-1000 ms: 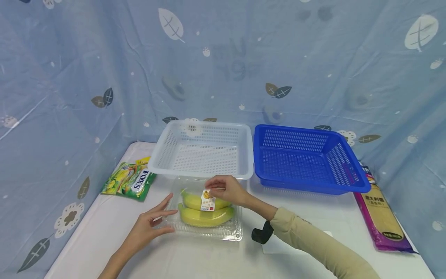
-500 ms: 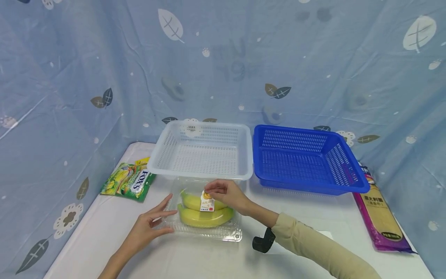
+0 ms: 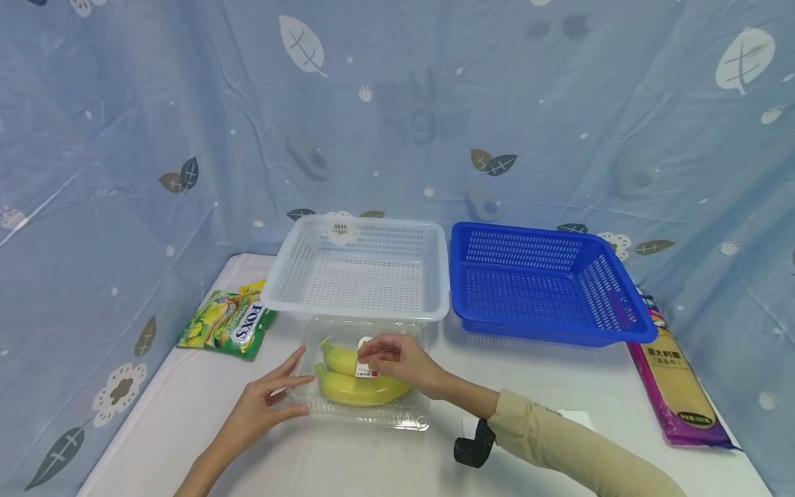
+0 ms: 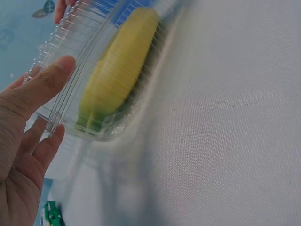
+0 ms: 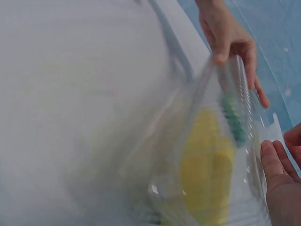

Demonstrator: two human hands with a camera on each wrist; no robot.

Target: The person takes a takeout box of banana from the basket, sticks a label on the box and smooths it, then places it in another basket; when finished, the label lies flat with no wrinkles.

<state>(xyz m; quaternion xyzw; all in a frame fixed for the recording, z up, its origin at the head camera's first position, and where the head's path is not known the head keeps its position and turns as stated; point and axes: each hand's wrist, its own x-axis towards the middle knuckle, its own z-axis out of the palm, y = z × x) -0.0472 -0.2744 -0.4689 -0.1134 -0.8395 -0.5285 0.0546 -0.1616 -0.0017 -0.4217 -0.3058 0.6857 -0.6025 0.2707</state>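
Note:
A clear plastic clamshell box [image 3: 401,417] with yellow bananas [image 3: 355,390] inside lies on the white table. A white label [image 3: 366,371] is on its lid, partly covered by my right hand [image 3: 406,362]. Those fingertips touch the label; in the right wrist view the right hand [image 5: 284,169] has its fingers extended against the lid. My left hand [image 3: 263,400] holds the box's left side. In the left wrist view, the left hand [image 4: 33,108] has its thumb on the rim and fingers round the corner.
Behind the box stand a white basket [image 3: 428,314] and a blue basket [image 3: 540,330]. A green FOX'S candy bag [image 3: 226,321] lies left, a purple-and-yellow packet [image 3: 673,386] right. White paper [image 3: 576,417] lies near the right sleeve, beside a black wrist mount [image 3: 475,445].
My right fingertips have slid down the label toward me and now cover more of it. The left hand and the box stay in place.

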